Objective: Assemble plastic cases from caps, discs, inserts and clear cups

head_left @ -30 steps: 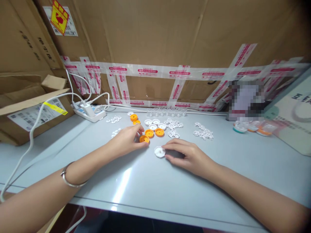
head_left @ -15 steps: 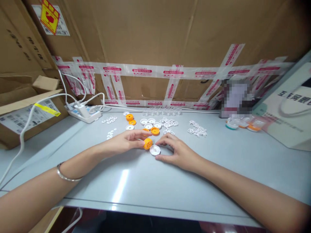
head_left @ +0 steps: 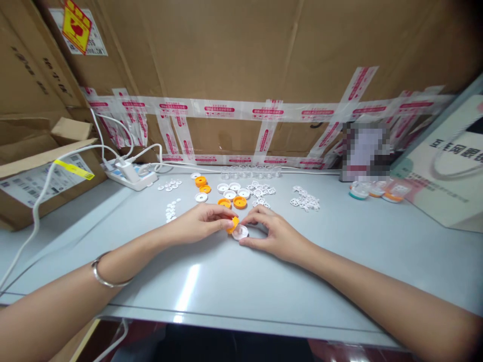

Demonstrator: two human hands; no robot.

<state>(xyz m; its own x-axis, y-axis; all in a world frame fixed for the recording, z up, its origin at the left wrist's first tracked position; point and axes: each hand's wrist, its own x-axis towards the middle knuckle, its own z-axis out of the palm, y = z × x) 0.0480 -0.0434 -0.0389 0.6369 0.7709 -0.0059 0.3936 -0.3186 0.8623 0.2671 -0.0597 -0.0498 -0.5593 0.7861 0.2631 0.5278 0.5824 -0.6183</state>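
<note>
My left hand point(head_left: 206, 222) pinches a round orange cap point(head_left: 234, 222) between thumb and fingers, tilted on its edge. Just right of it, my right hand point(head_left: 277, 232) has thumb and fingers around the rim of a small clear-and-white round case point(head_left: 240, 232) low over the table. The cap overlaps the case's upper left side; whether they touch I cannot tell. Behind the hands lie orange caps point(head_left: 239, 202), several white caps point(head_left: 229, 194) and white openwork pieces point(head_left: 261, 189). Small white discs point(head_left: 171, 211) lie beyond my left hand.
Clear round parts point(head_left: 251, 172) line the back of the table point(head_left: 211, 286). More white openwork pieces point(head_left: 305, 199) lie to the right, with clear-topped cases point(head_left: 394, 192) beyond. A power strip point(head_left: 132, 176) with cables and an open carton point(head_left: 49, 176) occupy the left. Large cardboard point(head_left: 234, 55) stands behind.
The orange cap has turned from showing its patterned face to nearly edge-on and moved right, over the case. My right hand has hardly moved.
</note>
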